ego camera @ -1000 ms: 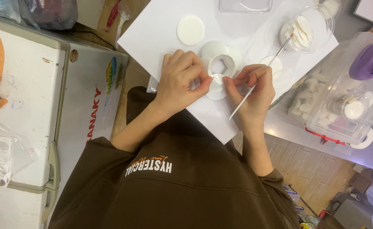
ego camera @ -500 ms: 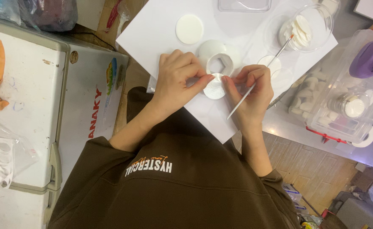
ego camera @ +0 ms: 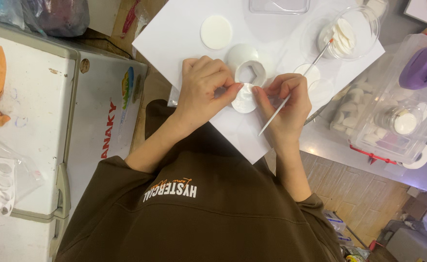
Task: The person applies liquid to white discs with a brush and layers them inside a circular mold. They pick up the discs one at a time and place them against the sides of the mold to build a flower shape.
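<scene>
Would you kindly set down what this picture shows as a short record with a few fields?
Surface: white sheet on a table
Left hand: left hand pinches a small white disc at its edge
Right hand: right hand touches the same disc and holds a thin brush slanting up to the right
Beside the hands: white ring piece with a six-sided hole
Farther off: flat white round; clear bowl of white pieces; clear plastic box; purple tool
</scene>
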